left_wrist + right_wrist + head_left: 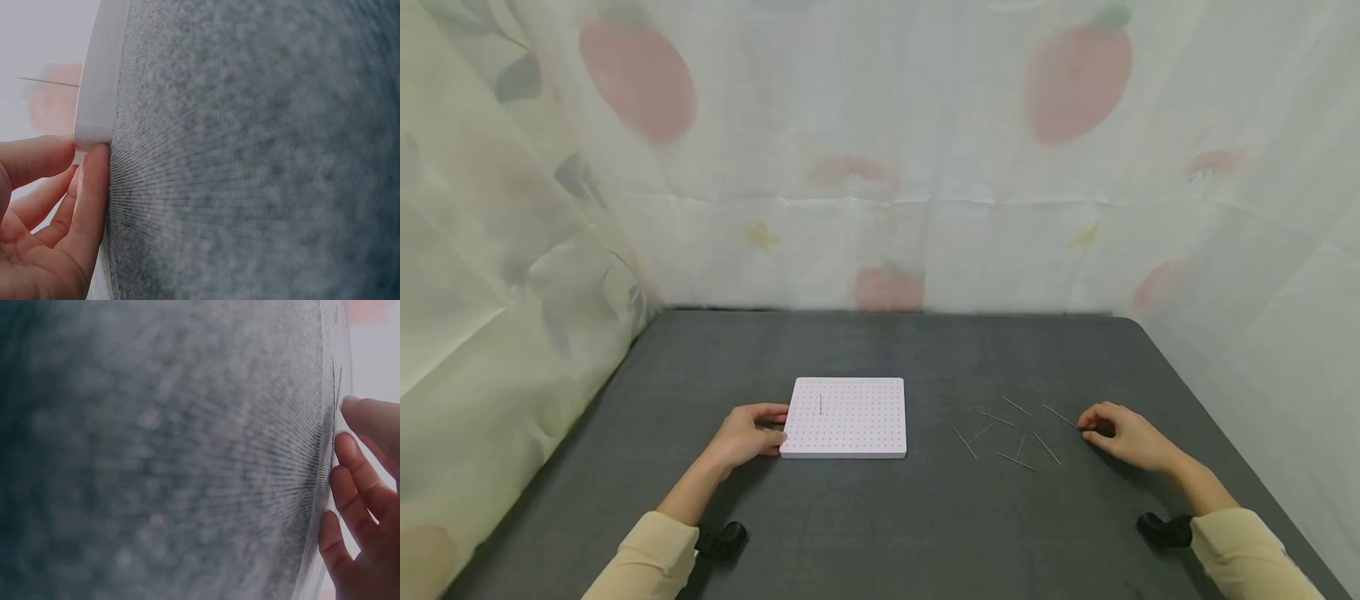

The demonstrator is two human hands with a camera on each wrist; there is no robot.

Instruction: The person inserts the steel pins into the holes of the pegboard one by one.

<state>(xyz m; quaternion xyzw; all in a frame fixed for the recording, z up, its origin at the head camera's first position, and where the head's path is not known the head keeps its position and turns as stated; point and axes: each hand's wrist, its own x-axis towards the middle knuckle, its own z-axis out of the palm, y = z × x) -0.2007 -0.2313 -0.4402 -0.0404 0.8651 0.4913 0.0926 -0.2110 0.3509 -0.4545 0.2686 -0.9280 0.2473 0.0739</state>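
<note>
A white pegboard (pixel 865 421) with rows of small holes lies left of centre on the dark table. One thin metal pin (pixel 821 404) stands upright in its upper left part; the left wrist view also shows this pin (pixel 50 82) sticking out. My left hand (pixel 747 433) grips the board's left edge, thumb above and fingers at the side and underneath. At the right, my right hand (pixel 1123 435) has its thumb and index fingertips at the near end of another metal pin (pixel 1060 416), seemingly pinching it. Fingertips partly hide that end.
Several loose metal pins (pixel 1017 462) lie scattered between the board and my right hand, some crossing or nearly touching. The grey table (pixel 880 533) meets a patterned curtain (pixel 970 250) at the back, with more curtain at both sides.
</note>
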